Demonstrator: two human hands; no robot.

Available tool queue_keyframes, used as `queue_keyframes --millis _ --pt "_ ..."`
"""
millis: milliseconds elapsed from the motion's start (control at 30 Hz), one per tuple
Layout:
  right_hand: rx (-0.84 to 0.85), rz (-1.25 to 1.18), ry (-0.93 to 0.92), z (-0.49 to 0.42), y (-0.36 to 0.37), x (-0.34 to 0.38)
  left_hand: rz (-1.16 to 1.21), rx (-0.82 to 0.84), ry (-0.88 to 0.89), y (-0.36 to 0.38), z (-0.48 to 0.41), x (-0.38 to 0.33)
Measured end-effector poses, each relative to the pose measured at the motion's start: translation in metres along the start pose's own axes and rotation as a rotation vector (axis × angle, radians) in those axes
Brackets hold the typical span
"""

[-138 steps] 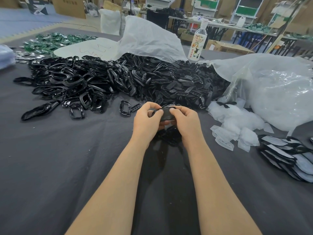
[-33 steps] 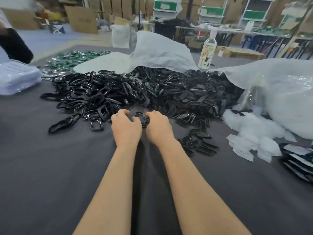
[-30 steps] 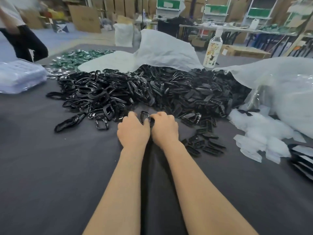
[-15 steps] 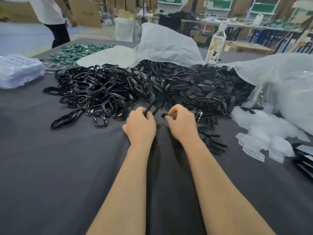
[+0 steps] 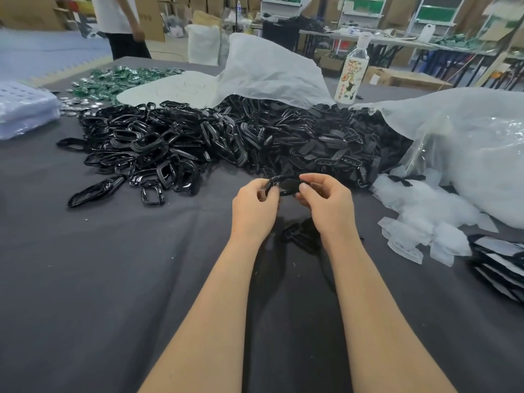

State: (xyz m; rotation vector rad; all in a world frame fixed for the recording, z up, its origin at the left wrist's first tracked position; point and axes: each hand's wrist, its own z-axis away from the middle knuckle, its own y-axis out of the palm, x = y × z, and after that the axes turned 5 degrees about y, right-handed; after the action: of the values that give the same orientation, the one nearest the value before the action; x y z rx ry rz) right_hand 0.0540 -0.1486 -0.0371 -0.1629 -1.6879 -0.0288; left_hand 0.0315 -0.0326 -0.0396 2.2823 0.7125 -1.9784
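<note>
Above the dark grey table cloth, both hands hold black plastic parts together. My left hand pinches a black ring-shaped frame at its left end. My right hand pinches a flat black insert pressed against that frame. Whether the two pieces are joined cannot be told. Behind the hands lies a big heap of glossy black frames on the left and flat black inserts on the right. A small cluster of black parts lies under my right wrist.
White plastic sheeting and small clear bags lie at right, with packed black parts at the right edge. A bottle stands behind the heap. Green packets and a bluish tray sit at left. A person stands beyond the table.
Both hands have drawn back from the heap's edge toward me and lifted, now holding a frame and an insert together. The person in the background has walked to the right.
</note>
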Motion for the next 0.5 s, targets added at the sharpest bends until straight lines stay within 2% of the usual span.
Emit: queue_keyframes --millis 133,233,500 --pt "-0.056 0.049 -0.038 -0.001 0.001 -0.003 -0.003 -0.003 0.005 0.004 -0.003 0.003" --pt "-0.039 0.029 -0.019 -0.001 0.002 -0.003 0.139 0.014 -0.038 0.006 -0.006 0.006" --pt "0.001 -0.346 0.159 0.0 0.003 0.001 0.403 -0.07 -0.117 0.007 -0.01 0.01"
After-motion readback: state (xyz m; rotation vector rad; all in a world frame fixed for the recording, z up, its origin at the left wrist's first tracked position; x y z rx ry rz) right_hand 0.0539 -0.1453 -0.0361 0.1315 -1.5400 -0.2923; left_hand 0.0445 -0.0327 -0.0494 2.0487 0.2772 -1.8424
